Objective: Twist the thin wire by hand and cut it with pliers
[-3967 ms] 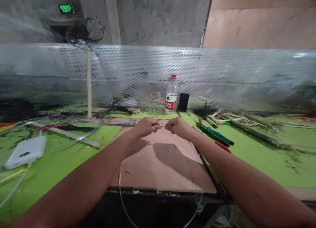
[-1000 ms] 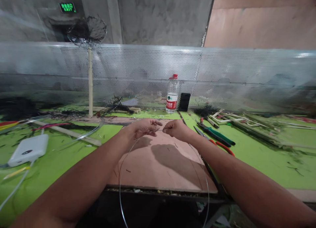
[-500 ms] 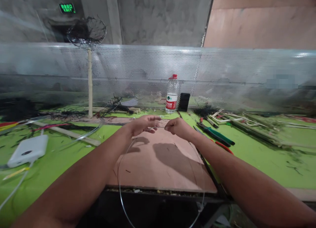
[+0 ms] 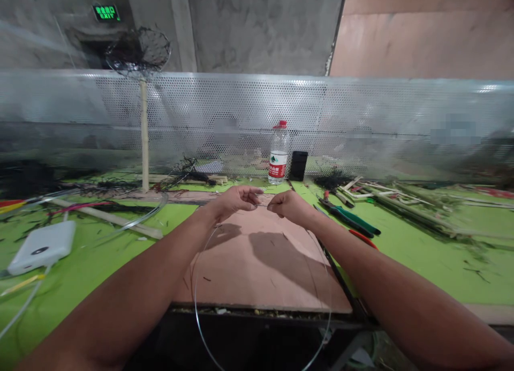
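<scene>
A thin, clear or silvery wire loop hangs between my forearms, its lower part dropping past the board's front edge. My left hand is at the top of the loop, thumb and fingers brought together on the wire, the outer fingers stretched out. Facing it, my right hand is closed in a pinch on the wire. A short bit of wire shows in the small gap between the fingertips. Both hands are above the far part of a pinkish wooden board; their shadows fall on it.
Right of the board lie green-handled pliers, a red-handled tool and green stalks. A water bottle and black phone stand behind. On the left are a white power bank and a wire-topped pole.
My left thumb and fingers have closed together near the wire; they were further apart before. My right hand keeps its pinch in nearly the same place. The view has shifted slightly.
</scene>
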### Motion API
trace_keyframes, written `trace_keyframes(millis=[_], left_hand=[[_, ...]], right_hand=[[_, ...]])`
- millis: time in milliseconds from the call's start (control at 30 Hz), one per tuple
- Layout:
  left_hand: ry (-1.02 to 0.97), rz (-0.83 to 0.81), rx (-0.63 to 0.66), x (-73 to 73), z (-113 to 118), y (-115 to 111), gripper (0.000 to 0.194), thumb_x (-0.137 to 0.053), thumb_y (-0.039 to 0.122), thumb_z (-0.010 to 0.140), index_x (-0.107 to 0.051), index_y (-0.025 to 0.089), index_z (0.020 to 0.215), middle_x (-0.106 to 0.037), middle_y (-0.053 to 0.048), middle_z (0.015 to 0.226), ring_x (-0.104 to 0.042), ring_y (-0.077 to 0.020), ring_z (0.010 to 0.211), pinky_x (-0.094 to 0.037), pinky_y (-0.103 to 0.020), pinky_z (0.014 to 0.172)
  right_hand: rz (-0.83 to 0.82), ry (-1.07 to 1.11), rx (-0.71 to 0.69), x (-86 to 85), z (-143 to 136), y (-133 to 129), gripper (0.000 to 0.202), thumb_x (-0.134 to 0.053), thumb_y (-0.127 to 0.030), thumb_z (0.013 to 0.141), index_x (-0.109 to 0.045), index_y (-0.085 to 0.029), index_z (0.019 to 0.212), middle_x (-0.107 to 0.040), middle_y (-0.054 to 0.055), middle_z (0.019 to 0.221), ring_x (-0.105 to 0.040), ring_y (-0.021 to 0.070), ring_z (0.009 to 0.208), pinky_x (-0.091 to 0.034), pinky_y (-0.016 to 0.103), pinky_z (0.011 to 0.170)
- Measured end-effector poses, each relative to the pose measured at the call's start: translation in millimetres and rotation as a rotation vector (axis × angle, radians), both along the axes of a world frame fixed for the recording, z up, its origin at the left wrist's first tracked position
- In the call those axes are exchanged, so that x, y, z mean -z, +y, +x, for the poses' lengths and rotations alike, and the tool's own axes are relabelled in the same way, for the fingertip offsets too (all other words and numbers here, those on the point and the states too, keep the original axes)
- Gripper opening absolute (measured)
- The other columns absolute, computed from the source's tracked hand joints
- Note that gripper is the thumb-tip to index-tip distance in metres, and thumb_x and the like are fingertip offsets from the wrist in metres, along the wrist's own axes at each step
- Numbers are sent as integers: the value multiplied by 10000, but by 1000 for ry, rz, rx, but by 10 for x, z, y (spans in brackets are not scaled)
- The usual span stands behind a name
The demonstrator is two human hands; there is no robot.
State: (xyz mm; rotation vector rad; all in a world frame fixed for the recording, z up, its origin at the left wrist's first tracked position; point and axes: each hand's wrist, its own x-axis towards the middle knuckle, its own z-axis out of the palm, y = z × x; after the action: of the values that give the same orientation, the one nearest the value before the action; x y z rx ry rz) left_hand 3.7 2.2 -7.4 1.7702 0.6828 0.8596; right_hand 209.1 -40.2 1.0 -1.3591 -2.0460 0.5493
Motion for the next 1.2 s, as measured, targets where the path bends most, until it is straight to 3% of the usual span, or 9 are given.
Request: trace_keyframes(millis=[233, 400, 600, 867, 1033, 1200], left_hand=[[42, 12, -12, 8, 24, 29, 415, -683, 98, 568, -661, 114, 982, -656, -56, 819, -573, -107, 752, -441, -258, 728], [92, 74, -65, 19, 24, 14, 535, -706, 175, 613, -587, 146, 1134, -643, -82, 967, -590, -121, 789, -471, -280, 730], [269, 30, -144, 58, 0, 37, 338, -675, 303, 675, -637, 112, 951, -627, -41, 713, -562, -98, 570, -481, -270, 598], [287, 77, -60, 41, 34, -41, 323, -651, 281, 677, -599, 139, 963, -591, -11, 721, -535, -86, 542, -458, -248, 554], [448, 210, -89, -10, -5, -77, 259, -600, 373, 712, -635, 125, 779, -573, -18, 636, -469, -88, 490, -364, -227, 466], [456, 188, -98, -25, -10, -66, 289, -582, 405, 714, -638, 138, 808, -600, -19, 668, -405, -74, 467, -325, -224, 460]], right_hand=[[-8, -3, 8, 3, -13, -9, 176, -569, -278, 704, -674, -137, 690, -507, -21, 492, -372, 73, 445, -281, 198, 425], [-7, -17, 35, 22, 18, 36, 185, -568, -286, 707, -684, -142, 709, -518, -18, 500, -384, 75, 436, -282, 205, 422], [-7, -12, 7, 42, 35, 54, 186, -567, -272, 727, -690, -134, 720, -519, -18, 493, -391, 66, 433, -292, 193, 418], [-121, 53, -106, 52, -6, -11, 327, -535, -176, 762, -635, -133, 1071, -515, -39, 487, -416, 66, 345, -321, 193, 362], [-115, 88, -135, 40, -9, -21, 360, -543, -158, 754, -632, -114, 1100, -509, -46, 473, -387, 56, 339, -318, 184, 353], [-128, 139, -161, 45, 10, -11, 375, -554, -161, 752, -634, -126, 1117, -512, -51, 470, -373, 46, 345, -311, 178, 363]])
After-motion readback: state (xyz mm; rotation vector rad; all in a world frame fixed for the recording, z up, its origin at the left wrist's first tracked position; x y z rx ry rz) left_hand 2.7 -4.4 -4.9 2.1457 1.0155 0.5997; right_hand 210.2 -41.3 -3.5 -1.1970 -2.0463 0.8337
